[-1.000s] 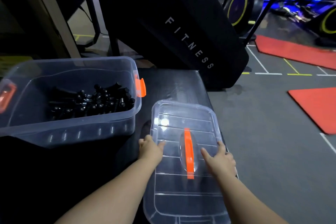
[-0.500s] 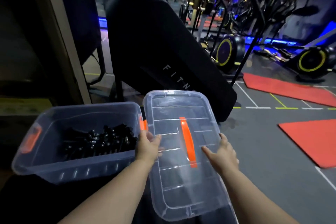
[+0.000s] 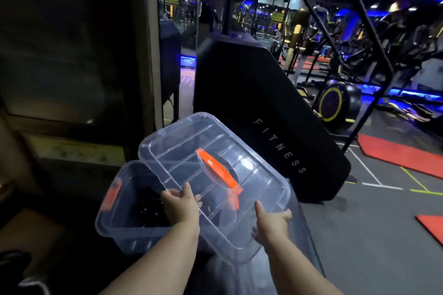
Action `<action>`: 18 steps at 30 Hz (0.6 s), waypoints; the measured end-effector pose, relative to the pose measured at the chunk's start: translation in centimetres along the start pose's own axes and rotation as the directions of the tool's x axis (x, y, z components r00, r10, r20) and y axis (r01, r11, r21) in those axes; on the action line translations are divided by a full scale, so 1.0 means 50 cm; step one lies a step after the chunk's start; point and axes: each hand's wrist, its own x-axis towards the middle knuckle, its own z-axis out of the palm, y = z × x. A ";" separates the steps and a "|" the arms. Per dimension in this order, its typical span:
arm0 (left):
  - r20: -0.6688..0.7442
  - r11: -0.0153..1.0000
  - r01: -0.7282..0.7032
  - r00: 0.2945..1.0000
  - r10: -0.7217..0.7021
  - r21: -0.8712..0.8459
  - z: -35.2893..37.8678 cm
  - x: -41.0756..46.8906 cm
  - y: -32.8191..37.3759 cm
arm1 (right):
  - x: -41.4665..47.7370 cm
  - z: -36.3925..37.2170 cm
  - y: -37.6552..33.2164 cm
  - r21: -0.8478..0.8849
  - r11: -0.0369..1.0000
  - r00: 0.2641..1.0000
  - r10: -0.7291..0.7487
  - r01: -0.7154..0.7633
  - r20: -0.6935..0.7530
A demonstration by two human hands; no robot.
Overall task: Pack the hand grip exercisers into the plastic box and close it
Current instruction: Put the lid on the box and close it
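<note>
Plastic box (image 3: pixel 112 230): it sat open low on your left, with an orange latch (image 3: pixel 112 195) on its left end.
Hand grip exercisers (image 3: pixel 148 211): a dark heap lay inside the box, dimly seen.
Lid (image 3: pixel 254 201): clear with an orange handle (image 3: pixel 217 171), you held it tilted in the air, overlapping the box's right side.
Left hand (image 3: pixel 181 207): thumb on top, fingers curled under the lid's near left edge.
Right hand (image 3: pixel 272 225): fingers wrapped round the lid's near right corner.
</note>
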 end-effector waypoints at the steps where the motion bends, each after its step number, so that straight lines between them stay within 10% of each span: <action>1: -0.028 1.000 0.004 1.000 -0.005 -0.012 -0.009 0.010 0.002 | -0.010 0.021 0.003 -0.026 1.000 1.000 -0.014 0.014 -0.009; 12: -0.132 0.995 0.092 0.987 -0.096 -0.040 -0.130 0.125 -0.006 | 0.009 0.131 0.012 -0.233 0.938 0.966 -0.256 0.256 0.029; 18: -0.413 0.976 0.181 0.903 -0.115 0.124 -0.204 0.228 0.015 | 0.053 0.159 -0.004 -0.318 0.888 0.943 -0.311 0.333 0.121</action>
